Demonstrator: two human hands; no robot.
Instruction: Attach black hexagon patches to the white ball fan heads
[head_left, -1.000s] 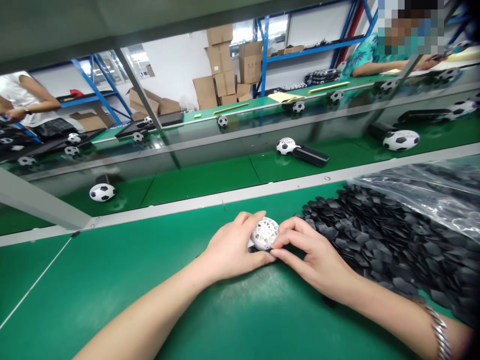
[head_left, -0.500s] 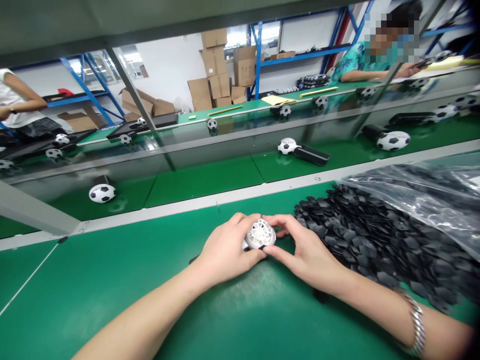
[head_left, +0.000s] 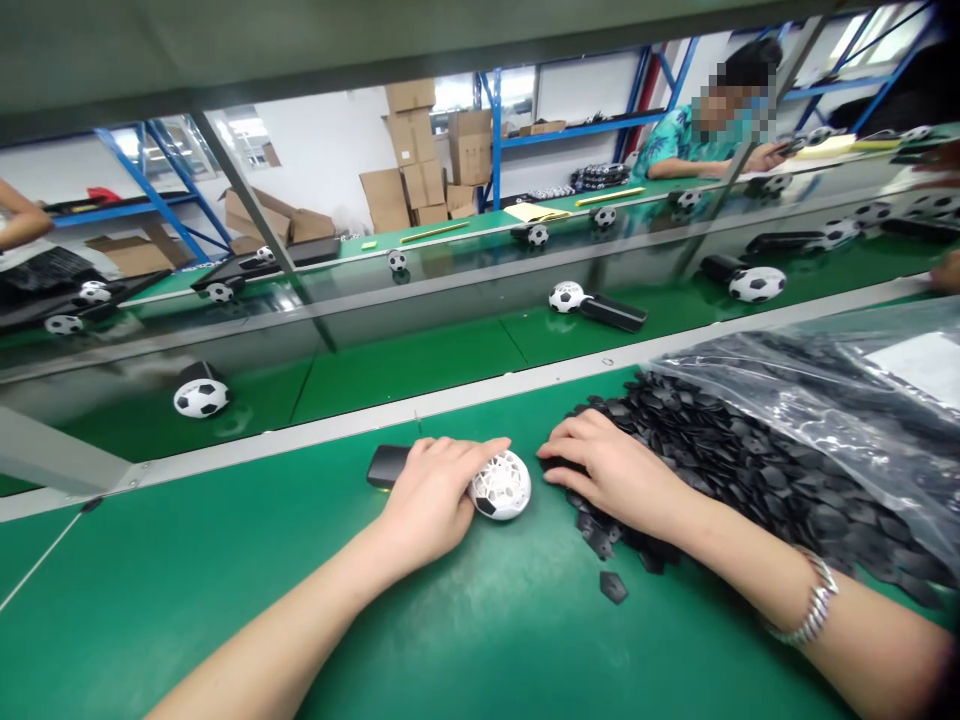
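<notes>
My left hand [head_left: 431, 500] is closed around a white soccer-ball-shaped device [head_left: 501, 492] that rests at the green table. Its upper side is an openwork of white ribs, with a black pentagon patch on the near side. A black handle [head_left: 388, 467] sticks out to the left behind the hand. My right hand [head_left: 611, 468] is at the left edge of a pile of black pentagon pieces [head_left: 720, 450], thumb and fingers apart. Dark pieces show between and beneath these fingers; whether one is pinched I cannot make out. One loose pentagon piece [head_left: 613, 587] lies nearer me.
A clear plastic bag [head_left: 810, 370] covers the back of the pile. Beyond a metal rail [head_left: 442, 392], a green conveyor [head_left: 405, 355] carries several ball devices, one of them [head_left: 201, 397] at left. A co-worker [head_left: 675, 150] sits across the line. Cartons [head_left: 416, 160] stand behind.
My right hand has let go of the ball device and moved right to the black pieces. The left hand keeps the device, now lower and slightly left. Some pieces have spread toward me.
</notes>
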